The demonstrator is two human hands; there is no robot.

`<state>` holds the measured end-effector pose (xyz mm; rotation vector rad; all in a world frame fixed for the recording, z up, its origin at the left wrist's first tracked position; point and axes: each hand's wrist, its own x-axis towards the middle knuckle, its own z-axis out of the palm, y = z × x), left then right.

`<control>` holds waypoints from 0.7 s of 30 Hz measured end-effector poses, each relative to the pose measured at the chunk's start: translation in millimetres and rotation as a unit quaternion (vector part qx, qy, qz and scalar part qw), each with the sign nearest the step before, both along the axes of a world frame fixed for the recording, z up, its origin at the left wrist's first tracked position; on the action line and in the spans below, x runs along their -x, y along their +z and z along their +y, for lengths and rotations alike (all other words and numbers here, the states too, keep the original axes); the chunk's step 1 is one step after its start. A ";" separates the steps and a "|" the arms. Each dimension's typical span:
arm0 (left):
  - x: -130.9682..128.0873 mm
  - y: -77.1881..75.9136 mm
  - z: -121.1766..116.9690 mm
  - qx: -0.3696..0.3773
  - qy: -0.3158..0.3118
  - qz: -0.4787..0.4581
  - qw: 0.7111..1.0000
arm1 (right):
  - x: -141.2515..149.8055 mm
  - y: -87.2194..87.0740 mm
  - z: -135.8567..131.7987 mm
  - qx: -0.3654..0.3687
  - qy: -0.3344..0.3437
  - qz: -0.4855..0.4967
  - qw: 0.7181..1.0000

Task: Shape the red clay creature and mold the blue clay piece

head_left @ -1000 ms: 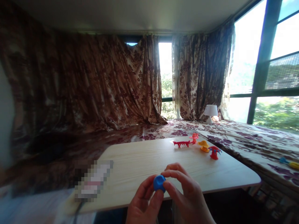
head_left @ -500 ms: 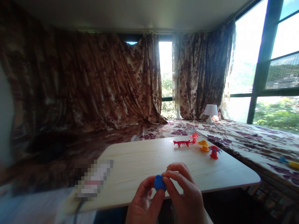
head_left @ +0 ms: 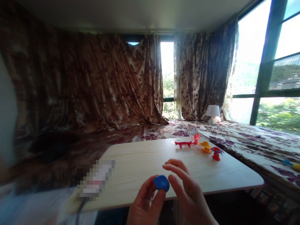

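At the bottom centre of the frame, my left hand (head_left: 148,203) pinches one blue lump (head_left: 161,183) of what looks like clay between thumb and fingers. Just to its right, my right hand (head_left: 188,187) is loosely curled and grips nothing, its thumb and fingertips just beside the lump. Half a second ago both hands were pinching it; now the right has let go, so I judge the left alone carries it, with more of its face showing between presses. The lump sits over the near edge of one pale table (head_left: 136,159). Farther back, right of centre, I count four small figures: one red with blue bits (head_left: 216,153), one yellow (head_left: 205,147), one long dark-red one on several legs (head_left: 183,144) and one coral (head_left: 196,137). Beyond them, toward the right, stands one white lamp (head_left: 212,112), on the flowered cloth (head_left: 234,132).
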<state>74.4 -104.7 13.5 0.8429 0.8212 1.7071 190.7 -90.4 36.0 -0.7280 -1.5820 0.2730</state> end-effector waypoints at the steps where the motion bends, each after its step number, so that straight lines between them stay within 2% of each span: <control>1: 0.2 -0.6 0.6 0.007 -0.010 -0.021 1.000 | -0.2 -2.0 -0.6 -0.004 -0.008 0.002 1.000; 4: 0.4 -1.0 1.3 0.017 -0.028 -0.059 0.998 | 0.5 -6.2 -2.1 -0.012 -0.029 -0.003 1.000; 15: 1.9 -2.8 2.2 0.016 -0.009 -0.041 0.999 | 6.1 -8.3 1.4 -0.014 -0.032 -0.032 0.999; 21: 2.5 -1.5 1.8 0.029 -0.027 -0.059 0.997 | 7.2 -10.3 3.3 -0.067 -0.067 -0.055 0.994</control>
